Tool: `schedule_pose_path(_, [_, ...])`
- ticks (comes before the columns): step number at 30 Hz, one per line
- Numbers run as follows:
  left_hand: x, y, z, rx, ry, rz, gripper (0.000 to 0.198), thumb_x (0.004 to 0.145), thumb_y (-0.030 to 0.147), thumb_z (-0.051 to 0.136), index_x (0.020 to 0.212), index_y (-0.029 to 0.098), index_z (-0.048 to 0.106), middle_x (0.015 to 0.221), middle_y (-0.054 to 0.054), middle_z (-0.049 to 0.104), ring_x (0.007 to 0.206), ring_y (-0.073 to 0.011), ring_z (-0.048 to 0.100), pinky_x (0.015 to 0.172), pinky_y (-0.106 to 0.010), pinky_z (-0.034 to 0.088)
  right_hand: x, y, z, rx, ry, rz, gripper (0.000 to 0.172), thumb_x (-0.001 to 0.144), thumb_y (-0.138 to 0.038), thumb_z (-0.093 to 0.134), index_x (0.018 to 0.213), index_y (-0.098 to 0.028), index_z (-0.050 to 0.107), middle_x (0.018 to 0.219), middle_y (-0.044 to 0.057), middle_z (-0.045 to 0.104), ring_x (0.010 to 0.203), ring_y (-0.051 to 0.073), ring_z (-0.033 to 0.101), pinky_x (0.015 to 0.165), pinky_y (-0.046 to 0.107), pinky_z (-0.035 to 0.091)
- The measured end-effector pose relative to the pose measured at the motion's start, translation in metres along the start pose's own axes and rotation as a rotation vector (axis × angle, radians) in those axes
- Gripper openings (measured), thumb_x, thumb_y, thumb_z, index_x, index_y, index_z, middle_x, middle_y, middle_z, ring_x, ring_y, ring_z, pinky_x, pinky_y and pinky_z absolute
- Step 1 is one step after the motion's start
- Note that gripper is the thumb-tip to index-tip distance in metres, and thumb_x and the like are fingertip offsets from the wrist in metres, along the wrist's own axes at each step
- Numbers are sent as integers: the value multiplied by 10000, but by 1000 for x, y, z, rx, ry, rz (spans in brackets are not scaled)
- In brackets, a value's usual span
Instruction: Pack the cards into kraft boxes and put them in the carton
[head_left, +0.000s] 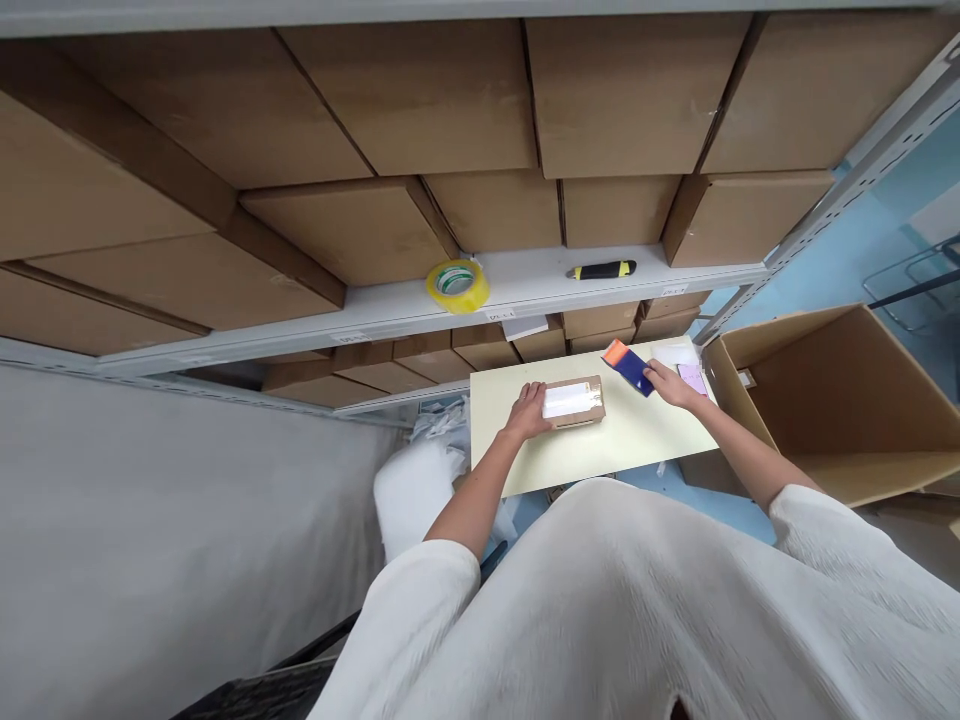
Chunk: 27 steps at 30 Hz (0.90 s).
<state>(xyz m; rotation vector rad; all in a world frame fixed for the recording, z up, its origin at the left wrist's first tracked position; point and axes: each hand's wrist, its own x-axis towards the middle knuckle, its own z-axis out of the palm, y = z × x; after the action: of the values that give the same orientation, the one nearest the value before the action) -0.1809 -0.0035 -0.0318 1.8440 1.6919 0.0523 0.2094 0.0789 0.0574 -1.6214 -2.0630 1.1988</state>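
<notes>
On the pale yellow tabletop (525,465) lies a small cardboard box (592,412) with a white label (568,399) and shiny clear tape on top. My left hand (529,410) grips the left end of this box, thumb at the near side and fingers over the far edge. Pinched in my right hand (670,384) is a flat dark blue and orange card or packet (632,368), held above the table to the right of the box. Beside that hand, a pink slip (692,378) and some white paper (675,353) lie at the table's right end.
Brown cartons (637,90) fill the shelf rack ahead. A yellow tape roll (457,286) and a black-and-yellow utility knife (602,270) lie on the shelf edge (525,268). A large open carton (847,390) stands right of the table; white packing material (420,490) sits at left.
</notes>
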Motion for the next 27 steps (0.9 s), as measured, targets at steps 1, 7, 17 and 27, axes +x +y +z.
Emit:
schedule_pose_path(1, [0, 0, 0, 5, 2, 2, 1232, 712, 436, 925, 1723, 237, 250, 1803, -172, 302, 1711, -432, 159, 1331, -512, 334, 3, -16, -2, -38, 24, -107, 427, 1089, -624, 398, 1038, -243, 583, 960, 73, 705, 877, 267, 648, 830, 422, 575])
schedule_pose_path(7, [1, -1, 3, 23, 5, -7, 1257, 719, 461, 939, 1730, 252, 223, 1832, -179, 249, 1721, -419, 137, 1325, -512, 324, 55, -125, -8, -333, 237, -662, 499, 1147, -540, 314, 1334, -217, 647, 1289, 177, 699, 1169, 357, 588, 1063, 559, 487])
schedule_pose_path(17, [1, 1, 7, 10, -6, 6, 1254, 757, 444, 932, 1750, 276, 185, 1862, -175, 165, 1734, -399, 97, 1351, -554, 272, 164, -219, 4, -722, 298, -751, 474, 1126, -431, 403, 1436, -178, 656, 1365, 207, 703, 1320, 406, 495, 1172, 648, 295])
schedule_pose_path(27, [-10, 4, 6, 37, -4, 26, 1192, 830, 477, 869, 1764, 266, 160, 1872, -161, 140, 1741, -383, 53, 1370, -589, 218, 152, -212, 26, -590, 436, -678, 526, 1098, -389, 430, 1554, -176, 580, 1510, 215, 586, 1344, 422, 471, 1139, 632, 371])
